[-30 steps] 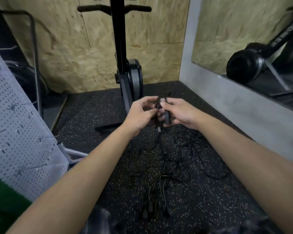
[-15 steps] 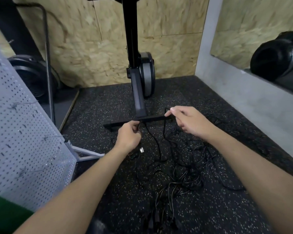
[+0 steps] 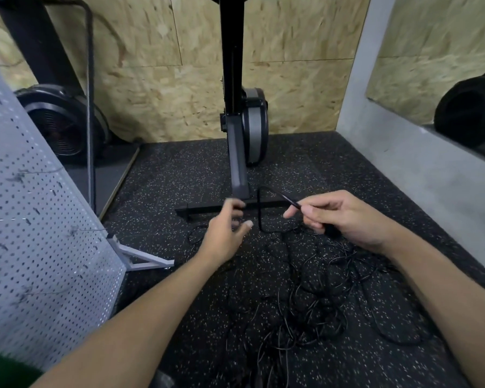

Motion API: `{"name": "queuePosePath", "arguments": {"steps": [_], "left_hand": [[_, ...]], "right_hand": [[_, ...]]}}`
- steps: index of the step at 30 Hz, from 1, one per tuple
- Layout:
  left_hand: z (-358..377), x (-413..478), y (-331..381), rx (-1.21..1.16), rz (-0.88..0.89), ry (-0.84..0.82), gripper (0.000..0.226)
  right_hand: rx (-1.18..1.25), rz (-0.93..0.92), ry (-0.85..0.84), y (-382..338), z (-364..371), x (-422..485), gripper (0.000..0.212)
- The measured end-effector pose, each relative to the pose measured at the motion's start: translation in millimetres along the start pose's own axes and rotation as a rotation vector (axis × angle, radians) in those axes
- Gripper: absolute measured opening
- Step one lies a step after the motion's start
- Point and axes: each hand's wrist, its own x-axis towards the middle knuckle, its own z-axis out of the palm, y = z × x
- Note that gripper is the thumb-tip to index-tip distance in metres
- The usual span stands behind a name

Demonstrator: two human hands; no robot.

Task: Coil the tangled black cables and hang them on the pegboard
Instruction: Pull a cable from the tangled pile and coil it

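A tangle of thin black cables (image 3: pixel 314 298) lies on the speckled black rubber floor in front of me. My right hand (image 3: pixel 339 217) pinches one black cable (image 3: pixel 272 193) near its end, and that cable arcs up in a loop before dropping to the pile. My left hand (image 3: pixel 227 233) hovers just left of the loop with fingers loosely spread; whether it touches the cable is blurred. The white pegboard (image 3: pixel 39 233) leans at the left, with thin hooks sticking out of it.
A black exercise machine (image 3: pixel 238 130) stands upright behind the hands, its base bar (image 3: pixel 205 211) across the floor. A fan wheel (image 3: pixel 62 124) sits at back left. Chipboard walls close the back, a grey ledge (image 3: pixel 420 169) the right.
My hands have drawn apart and dropped lower. The left hand has let go of the cable and opened; the right hand has pulled a loop of cable out to the right.
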Motion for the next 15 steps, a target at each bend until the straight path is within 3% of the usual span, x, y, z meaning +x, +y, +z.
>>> {"name": "queuePosePath", "arguments": {"steps": [2, 5, 7, 11, 15], "left_hand": [[3, -3, -5, 0.044, 0.08, -0.147, 0.035], [5, -6, -1, 0.028, 0.112, -0.118, 0.015], [3, -7, 6, -0.062, 0.047, -0.095, 0.015], [-8, -9, 26, -0.437, -0.113, -0.003, 0.017], [-22, -20, 52, -0.741, -0.139, 0.028, 0.014]], "right_hand": [[0.066, 0.005, -0.001, -2, 0, 1, 0.029], [0.134, 0.026, -0.014, -6, 4, 7, 0.026], [0.139, 0.058, 0.049, -6, 9, 12, 0.034], [-0.162, 0.07, 0.28, 1, 15, 17, 0.038], [-0.398, 0.083, 0.319, 7, 22, 8, 0.03]]}}
